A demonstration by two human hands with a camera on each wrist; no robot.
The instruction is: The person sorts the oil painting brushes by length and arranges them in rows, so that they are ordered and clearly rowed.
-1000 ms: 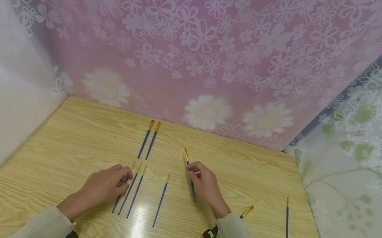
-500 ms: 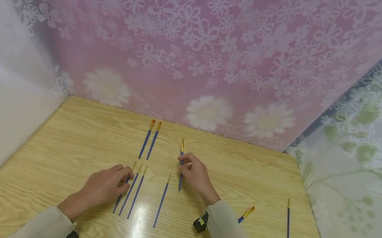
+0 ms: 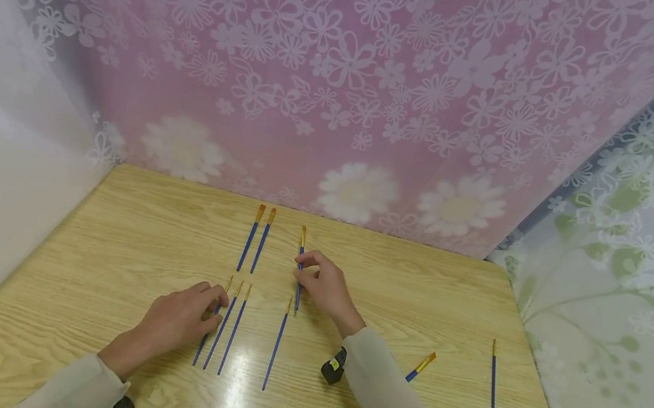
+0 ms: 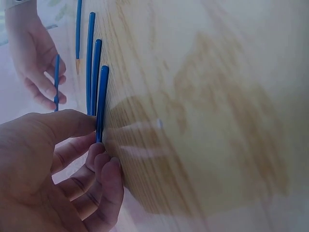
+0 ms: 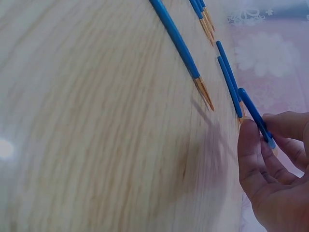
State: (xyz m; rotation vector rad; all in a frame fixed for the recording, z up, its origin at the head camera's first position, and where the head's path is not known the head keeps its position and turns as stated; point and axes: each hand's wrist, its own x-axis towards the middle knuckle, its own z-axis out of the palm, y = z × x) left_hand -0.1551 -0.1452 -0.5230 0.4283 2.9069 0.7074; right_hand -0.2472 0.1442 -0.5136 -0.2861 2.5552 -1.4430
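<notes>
My right hand (image 3: 324, 282) pinches a blue-handled paintbrush (image 3: 304, 237) between thumb and fingers, bristles pointing to the back of the table. In the right wrist view, the handle (image 5: 253, 111) of that brush sticks out past the fingertips. My left hand (image 3: 179, 319) pinches the leftmost of three thin paintbrushes lying side by side; its handle (image 4: 102, 92) shows in the left wrist view. Beside it lie the middle thin brush (image 3: 222, 324) and the right-hand thin brush (image 3: 234, 331). Another thin paintbrush (image 3: 277, 345) lies apart, just in front of the right hand's brush.
Two wider paintbrushes, a flat one (image 3: 248, 241) and a rounder one (image 3: 262, 244), lie together at the back. One wide brush (image 3: 422, 365) is partly hidden by my right sleeve. A thin brush (image 3: 493, 387) lies near the right edge of the wooden table (image 3: 133, 224). Patterned curtains surround it.
My right hand has moved left and farther back with its paintbrush, which has turned from slanted to nearly straight. The left hand has stayed in place.
</notes>
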